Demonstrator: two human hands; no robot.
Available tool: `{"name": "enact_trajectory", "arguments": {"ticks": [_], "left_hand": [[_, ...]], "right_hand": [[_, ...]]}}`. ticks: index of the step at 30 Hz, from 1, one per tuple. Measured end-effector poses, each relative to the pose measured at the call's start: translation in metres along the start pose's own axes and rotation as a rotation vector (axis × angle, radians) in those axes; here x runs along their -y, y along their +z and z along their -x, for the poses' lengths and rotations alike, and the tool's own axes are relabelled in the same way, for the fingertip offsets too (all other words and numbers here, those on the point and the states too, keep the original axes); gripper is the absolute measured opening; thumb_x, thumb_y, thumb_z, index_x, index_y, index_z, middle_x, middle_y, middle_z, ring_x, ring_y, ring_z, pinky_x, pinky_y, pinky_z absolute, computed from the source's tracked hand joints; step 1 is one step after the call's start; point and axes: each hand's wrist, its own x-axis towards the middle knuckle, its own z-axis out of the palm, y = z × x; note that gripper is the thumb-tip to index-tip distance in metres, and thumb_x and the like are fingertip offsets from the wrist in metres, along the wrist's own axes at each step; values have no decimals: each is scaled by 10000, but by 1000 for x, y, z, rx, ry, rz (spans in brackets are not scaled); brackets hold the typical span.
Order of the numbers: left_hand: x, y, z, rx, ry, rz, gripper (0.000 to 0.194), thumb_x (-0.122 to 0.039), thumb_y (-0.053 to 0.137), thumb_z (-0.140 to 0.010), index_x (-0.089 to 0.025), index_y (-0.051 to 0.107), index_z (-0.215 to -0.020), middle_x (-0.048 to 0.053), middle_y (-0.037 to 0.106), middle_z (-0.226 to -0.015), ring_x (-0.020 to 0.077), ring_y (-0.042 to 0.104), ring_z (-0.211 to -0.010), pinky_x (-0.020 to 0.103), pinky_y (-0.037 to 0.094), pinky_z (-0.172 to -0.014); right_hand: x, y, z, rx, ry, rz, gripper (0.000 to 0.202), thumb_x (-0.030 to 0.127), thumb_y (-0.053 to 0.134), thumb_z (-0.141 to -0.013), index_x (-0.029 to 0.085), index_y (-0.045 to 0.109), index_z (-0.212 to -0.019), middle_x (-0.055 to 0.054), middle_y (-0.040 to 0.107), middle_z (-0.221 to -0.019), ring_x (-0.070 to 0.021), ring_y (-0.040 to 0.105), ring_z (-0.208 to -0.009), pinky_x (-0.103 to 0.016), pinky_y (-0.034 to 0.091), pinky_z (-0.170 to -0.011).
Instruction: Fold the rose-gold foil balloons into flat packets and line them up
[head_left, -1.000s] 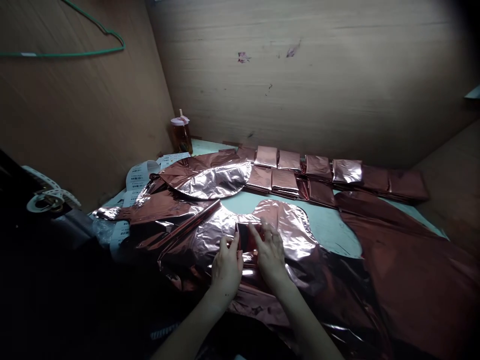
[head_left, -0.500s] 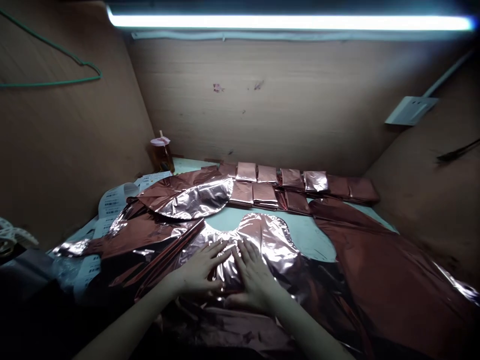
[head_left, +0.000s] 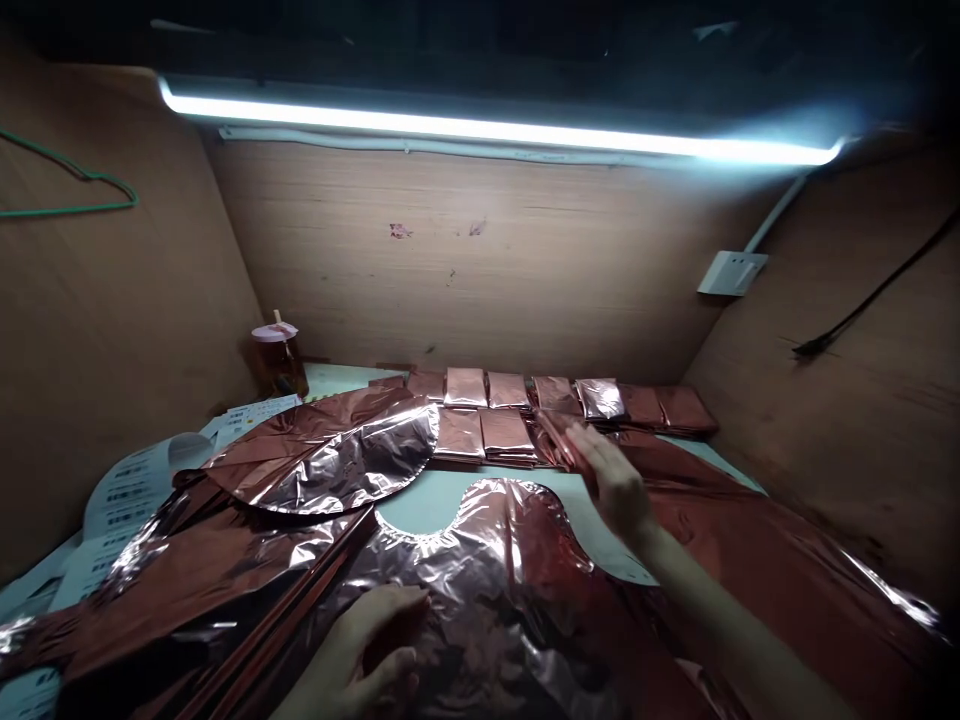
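Observation:
A flat, shiny rose-coloured foil sheet (head_left: 517,600) with a curved, crimped edge lies in front of me, like an uninflated foil balloon. Over its left part is my left hand (head_left: 367,640), fingers curved and thumb apart, with nothing seen in it. My right hand (head_left: 615,485) reaches to the right end of the front row of folded foil packets (head_left: 508,437). Its straight fingers lie along a tilted folded foil packet (head_left: 556,438) and appear to grip it; the thumb is hidden.
More foil sheets lie left (head_left: 352,465) and right (head_left: 735,540). A back row of packets (head_left: 551,393) lines the wooden wall. At the left are a lidded cup (head_left: 279,362) and a curled strip of printed labels (head_left: 135,490). A green hanger (head_left: 75,210) hangs on the left wall.
Both hands lay flat on the middle foil sheet before. My right hand has moved forward and right to the packets, and my left has drawn back, fingers curving. The camera view has tilted up.

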Motion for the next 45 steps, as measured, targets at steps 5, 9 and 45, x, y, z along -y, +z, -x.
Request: {"name": "enact_trajectory", "arguments": {"ticks": [5,9,45], "left_hand": [[6,3,1,-75,84,-76,484,-468,597,-897,-385,525,-1368,55,599,-1367,270,603,-1223,391,560,-982],[3,0,-2,-121,162,-302,547,-578,601,-836,-347,579,-1331,72,651,-1291,302,594,-1225,437,503,-1051],[-10,-106,-94,-253,-198,-875,434,-42,603,-727,-127,672,-1146,163,657,-1233,314,579,-1189,465,409,-1083]], "right_hand": [[-100,39,-29,317,199,145,605,461,635,-840,249,553,-1401,-208,423,-1498,-497,412,-1329,-777,299,-996],[-121,62,-29,416,127,95,715,552,630,-828,262,471,-1462,-187,319,-1565,-404,404,-1365,-612,311,-1093],[114,23,96,235,-17,-519,234,306,585,-892,311,696,-1098,-71,663,-1208,-249,673,-1051,-329,585,-847]]}}
